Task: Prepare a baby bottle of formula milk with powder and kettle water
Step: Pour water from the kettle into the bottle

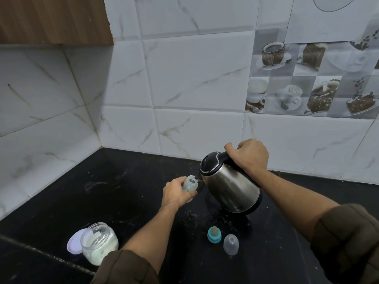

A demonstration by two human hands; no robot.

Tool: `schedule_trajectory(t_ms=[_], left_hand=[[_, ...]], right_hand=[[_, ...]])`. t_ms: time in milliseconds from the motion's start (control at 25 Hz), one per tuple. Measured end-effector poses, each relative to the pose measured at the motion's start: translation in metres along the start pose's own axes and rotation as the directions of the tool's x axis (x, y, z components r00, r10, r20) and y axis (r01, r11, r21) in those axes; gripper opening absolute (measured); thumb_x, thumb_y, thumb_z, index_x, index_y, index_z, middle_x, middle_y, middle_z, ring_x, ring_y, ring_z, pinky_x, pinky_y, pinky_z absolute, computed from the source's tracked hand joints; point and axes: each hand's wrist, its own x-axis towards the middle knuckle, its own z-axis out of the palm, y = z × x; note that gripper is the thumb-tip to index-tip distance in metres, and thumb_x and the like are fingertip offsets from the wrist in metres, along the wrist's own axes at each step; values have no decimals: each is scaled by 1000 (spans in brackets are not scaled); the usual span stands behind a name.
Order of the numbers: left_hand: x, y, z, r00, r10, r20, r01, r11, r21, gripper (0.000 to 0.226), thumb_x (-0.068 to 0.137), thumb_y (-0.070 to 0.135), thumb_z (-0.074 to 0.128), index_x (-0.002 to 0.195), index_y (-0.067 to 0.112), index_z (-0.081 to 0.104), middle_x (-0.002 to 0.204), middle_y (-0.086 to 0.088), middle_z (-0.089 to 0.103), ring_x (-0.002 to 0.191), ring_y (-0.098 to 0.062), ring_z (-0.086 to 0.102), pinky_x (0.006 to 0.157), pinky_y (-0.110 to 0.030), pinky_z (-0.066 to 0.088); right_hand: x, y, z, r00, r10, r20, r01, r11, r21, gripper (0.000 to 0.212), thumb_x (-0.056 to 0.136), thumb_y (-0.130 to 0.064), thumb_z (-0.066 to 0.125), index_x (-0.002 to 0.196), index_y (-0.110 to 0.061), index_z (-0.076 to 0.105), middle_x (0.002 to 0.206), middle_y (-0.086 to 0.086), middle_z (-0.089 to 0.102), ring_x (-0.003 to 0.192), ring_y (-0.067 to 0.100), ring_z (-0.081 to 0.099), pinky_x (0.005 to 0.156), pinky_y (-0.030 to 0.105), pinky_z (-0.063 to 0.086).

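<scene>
at frame centre our left hand [176,193] gripped the bottle [189,186] steady while our right hand [249,154], clenched on the handle, tipped the kettle [229,186] spout into its mouth.

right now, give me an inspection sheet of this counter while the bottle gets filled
surface: black stone counter, pale specks scattered near the kettle
job's things: steel kettle tilted, spout at the mouth of the open baby bottle; powder jar open, its lid lying beside it; teal teat ring and clear cap standing apart on the counter
clutter: nothing seen
grippers: left hand grip closed around the bottle; right hand grip closed on the kettle handle
cables: nothing seen
surroundings: white marbled wall tiles, coffee-print tiles at right, wooden cabinet upper left
</scene>
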Motion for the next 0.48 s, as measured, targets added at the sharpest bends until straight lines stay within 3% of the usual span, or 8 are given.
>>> schedule_trajectory(t_ms=[480], left_hand=[[-3,2,-1,1000,4,-6,-4,1000,-14,48,74,40,90,119,36,72,103,11,75,100,-12,68,93,-32,54]], right_hand=[[-3,-2,-7,1000,-14,-6,14,1000,3,51,78,-49,61,46,-16,40,43,-3,28,44,22,35,48,26,30]])
